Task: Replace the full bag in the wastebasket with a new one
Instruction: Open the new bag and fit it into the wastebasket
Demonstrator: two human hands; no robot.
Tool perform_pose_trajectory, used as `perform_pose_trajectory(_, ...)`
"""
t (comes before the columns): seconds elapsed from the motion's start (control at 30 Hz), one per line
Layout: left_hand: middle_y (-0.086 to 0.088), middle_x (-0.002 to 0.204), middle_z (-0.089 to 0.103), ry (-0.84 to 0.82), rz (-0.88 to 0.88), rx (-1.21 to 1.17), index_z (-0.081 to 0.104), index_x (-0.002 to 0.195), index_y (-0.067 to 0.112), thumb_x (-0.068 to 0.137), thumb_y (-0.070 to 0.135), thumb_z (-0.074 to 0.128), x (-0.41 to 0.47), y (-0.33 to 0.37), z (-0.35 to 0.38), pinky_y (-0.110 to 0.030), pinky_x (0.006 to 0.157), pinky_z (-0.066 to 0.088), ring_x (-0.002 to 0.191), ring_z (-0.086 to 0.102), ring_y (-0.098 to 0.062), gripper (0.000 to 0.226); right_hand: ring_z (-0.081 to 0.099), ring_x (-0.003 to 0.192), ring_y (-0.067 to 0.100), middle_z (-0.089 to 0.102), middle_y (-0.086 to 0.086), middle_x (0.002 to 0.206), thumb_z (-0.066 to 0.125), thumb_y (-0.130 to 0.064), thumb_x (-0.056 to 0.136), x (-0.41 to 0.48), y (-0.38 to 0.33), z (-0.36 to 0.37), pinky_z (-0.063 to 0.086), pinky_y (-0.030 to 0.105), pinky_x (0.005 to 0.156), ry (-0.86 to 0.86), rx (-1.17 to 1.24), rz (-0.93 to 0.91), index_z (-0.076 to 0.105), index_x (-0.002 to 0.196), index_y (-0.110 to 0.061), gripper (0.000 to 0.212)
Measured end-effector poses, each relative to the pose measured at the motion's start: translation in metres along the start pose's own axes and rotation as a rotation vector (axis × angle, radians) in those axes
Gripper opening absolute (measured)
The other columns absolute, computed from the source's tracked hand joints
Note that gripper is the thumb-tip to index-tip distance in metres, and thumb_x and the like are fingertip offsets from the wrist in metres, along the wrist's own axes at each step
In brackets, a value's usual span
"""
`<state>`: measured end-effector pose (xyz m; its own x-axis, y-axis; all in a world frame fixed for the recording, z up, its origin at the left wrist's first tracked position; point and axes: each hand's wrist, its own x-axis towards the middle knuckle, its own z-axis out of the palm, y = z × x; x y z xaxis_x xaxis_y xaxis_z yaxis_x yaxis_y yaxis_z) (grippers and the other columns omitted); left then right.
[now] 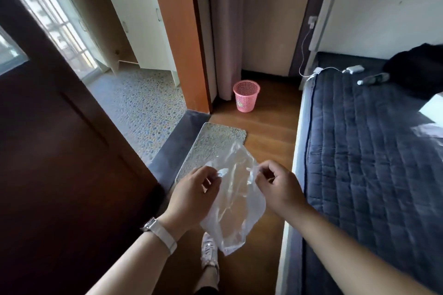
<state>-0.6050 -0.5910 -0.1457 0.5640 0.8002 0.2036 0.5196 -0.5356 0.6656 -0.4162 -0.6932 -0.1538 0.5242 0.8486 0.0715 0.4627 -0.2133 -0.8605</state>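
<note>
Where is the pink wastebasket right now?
In the head view, the pink wastebasket stands on the wooden floor near centre, just right of the curtain and left of the bed.

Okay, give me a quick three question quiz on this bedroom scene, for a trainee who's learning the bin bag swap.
1. True or false: the pink wastebasket stands on the bed.
2. What do the left hand and right hand pinch between them? A) a towel B) a clear plastic bag C) a charger cable
3. Fill the gap: the watch sits on the ____ wrist.

Key: 1 false, it stands on the wooden floor. 2 B. 3 left.
</note>
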Motion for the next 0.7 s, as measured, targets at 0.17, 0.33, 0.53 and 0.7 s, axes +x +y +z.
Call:
perform_pose_trajectory(0.17, 0.013, 0.073, 0.059, -0.064, 0.055, -0.087, 0.060, 0.081, 0.028, 0.087, 0.028, 0.062, 0.114, -0.033, 0.008, -0.029, 0.061, 0.050, 0.067, 0.058, -0.007, 0.006, 0.053, 0.057, 0.007, 0.060, -0.006, 0.064, 0.063, -0.016, 0.088, 0.094, 0.000, 0.011, 0.040, 0.019, 0.053, 0.073, -0.057, 0.076, 0.061, 0.077, -0.020, 0.012)
perform_pose_trajectory(0.33, 0.015, 0.070, 0.058, -0.128, 0.117, -0.115, 0.058, 0.078, 0.028, 0.088, 0.022, 0.063, 0.224, -0.051, 0.004, -0.025, 0.060, 0.047, 0.067, 0.055, -0.005, 0.013, 0.058, 0.066, 0.006, 0.065, -0.007, 0.071, 0.064, -0.013, 0.086, 0.186, -0.018, 0.014, 0.043, 0.015, 0.058, 0.179, -0.099, 0.092, 0.063, 0.079, -0.018, 0.009)
perform_pose_trajectory(0.53, 0.015, 0.072, 0.059, -0.152, 0.178, -0.164, 0.058, 0.078, 0.027, 0.087, 0.020, 0.065, 0.324, -0.046, 0.020, -0.017, 0.059, 0.045, 0.072, 0.058, -0.004, 0.013, 0.060, 0.071, 0.005, 0.065, -0.012, 0.073, 0.064, -0.011, 0.086, 0.256, -0.016, -0.002, 0.047, 0.015, 0.059, 0.300, -0.131, 0.061, 0.063, 0.081, -0.017, 0.007)
perform_pose_trajectory(0.7, 0.014, 0.070, 0.059, -0.182, 0.205, -0.171, 0.058, 0.078, 0.026, 0.087, 0.016, 0.066, 0.386, -0.033, 0.058, -0.009, 0.057, 0.040, 0.070, 0.057, -0.001, 0.015, 0.062, 0.071, 0.006, 0.066, -0.014, 0.076, 0.065, -0.014, 0.085, 0.314, 0.013, -0.029, 0.053, 0.028, 0.062, 0.362, -0.127, 0.093, 0.064, 0.083, -0.019, 0.006)
